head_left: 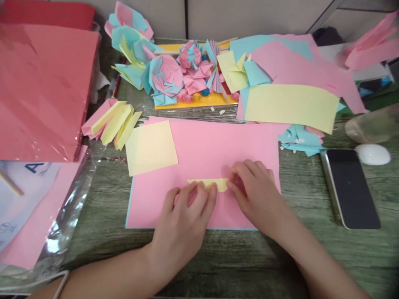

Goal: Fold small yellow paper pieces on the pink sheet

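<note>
At far left, red paper (46,91) in clear wrap. Next, folded pink and yellow pieces (109,126) beside a pale yellow square (152,147), which overlaps the upper left corner of a pink sheet (218,145). Beyond it, crowded pink and blue paper flowers (166,77). On the pink sheet, a folded yellow strip (222,185): left hand (183,220) half-curled, fingertips on the strip, grip impossible to tell; right hand (260,195) with thumb and forefinger pinched at its right end. Farther right, blue scraps (301,139), a phone (352,189), a rounded white object (373,154), all apart from both hands.
</note>
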A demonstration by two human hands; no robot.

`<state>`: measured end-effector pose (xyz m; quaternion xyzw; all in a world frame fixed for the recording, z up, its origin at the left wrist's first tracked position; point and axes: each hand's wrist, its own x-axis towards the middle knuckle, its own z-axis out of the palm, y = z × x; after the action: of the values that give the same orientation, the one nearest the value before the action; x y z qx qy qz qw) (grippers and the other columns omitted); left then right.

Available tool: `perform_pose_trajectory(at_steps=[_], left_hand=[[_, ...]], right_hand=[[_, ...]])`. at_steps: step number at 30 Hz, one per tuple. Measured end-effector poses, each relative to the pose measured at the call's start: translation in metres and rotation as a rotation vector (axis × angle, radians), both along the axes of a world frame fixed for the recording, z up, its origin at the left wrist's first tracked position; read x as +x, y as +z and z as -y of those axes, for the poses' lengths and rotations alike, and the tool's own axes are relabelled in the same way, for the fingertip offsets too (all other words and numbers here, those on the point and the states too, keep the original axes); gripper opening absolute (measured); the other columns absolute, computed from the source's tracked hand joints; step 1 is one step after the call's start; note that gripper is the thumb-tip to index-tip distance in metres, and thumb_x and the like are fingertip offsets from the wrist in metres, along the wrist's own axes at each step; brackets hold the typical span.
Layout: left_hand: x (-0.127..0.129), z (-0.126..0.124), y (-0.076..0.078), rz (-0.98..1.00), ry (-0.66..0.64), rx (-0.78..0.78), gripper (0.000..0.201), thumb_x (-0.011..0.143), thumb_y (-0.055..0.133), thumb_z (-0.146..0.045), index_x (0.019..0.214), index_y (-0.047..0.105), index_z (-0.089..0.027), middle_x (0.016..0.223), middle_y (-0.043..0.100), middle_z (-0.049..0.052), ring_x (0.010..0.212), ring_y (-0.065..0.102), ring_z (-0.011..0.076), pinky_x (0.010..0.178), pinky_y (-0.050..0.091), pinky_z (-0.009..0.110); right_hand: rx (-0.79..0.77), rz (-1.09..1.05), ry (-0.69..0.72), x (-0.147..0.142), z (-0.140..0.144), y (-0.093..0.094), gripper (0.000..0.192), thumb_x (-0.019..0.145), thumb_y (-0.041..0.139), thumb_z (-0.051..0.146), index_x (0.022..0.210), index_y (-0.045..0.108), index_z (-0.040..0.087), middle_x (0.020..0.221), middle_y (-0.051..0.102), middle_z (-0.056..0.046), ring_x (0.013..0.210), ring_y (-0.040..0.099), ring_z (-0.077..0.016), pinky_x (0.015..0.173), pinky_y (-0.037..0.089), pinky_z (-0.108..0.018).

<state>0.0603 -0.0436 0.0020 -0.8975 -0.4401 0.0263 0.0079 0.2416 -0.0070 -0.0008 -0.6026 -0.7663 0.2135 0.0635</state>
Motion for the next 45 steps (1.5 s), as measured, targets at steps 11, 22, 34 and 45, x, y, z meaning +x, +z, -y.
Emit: perform_pose_trajectory(at_steps=[11,22,34,45], left_hand=[[-0.001,0.007,-0.003,-0.076,-0.089,0.121,0.046,0.086,0.035,-0.013,0.131,0.04,-0.004,0.119,0.055,0.015,0.106,0.052,0.0257,0.084,0.041,0.037],[0.004,0.004,-0.002,-0.103,-0.068,0.144,0.043,0.087,0.035,-0.013,0.129,0.042,-0.007,0.114,0.056,0.014,0.101,0.053,0.0248,0.079,0.042,0.036],[0.005,0.001,-0.002,-0.062,-0.041,0.121,0.043,0.093,0.032,-0.028,0.133,0.036,-0.014,0.106,0.054,0.01,0.094,0.051,0.0232,0.075,0.039,0.037],[0.001,-0.003,-0.006,-0.039,-0.03,0.027,0.048,0.093,0.026,-0.041,0.136,0.033,-0.02,0.118,0.051,0.011,0.098,0.049,0.0258,0.075,0.037,0.039]], right_hand=[[-0.026,-0.129,-0.032,0.006,-0.007,-0.003,0.007,0.076,0.054,0.018,0.074,0.049,0.021,0.078,0.054,0.001,0.079,0.045,-0.0177,0.073,0.031,-0.033],[-0.029,-0.153,-0.038,0.007,-0.009,-0.001,0.007,0.075,0.051,0.014,0.071,0.051,0.021,0.073,0.054,0.001,0.075,0.045,-0.0163,0.07,0.033,-0.031],[0.004,-0.159,-0.006,0.008,-0.009,-0.002,0.003,0.079,0.05,0.022,0.078,0.052,0.02,0.076,0.055,0.0,0.076,0.046,-0.0162,0.072,0.032,-0.032],[0.001,-0.126,-0.025,0.005,-0.005,-0.002,0.007,0.082,0.05,0.025,0.078,0.055,0.022,0.084,0.056,0.0,0.084,0.047,-0.0177,0.075,0.031,-0.034]])
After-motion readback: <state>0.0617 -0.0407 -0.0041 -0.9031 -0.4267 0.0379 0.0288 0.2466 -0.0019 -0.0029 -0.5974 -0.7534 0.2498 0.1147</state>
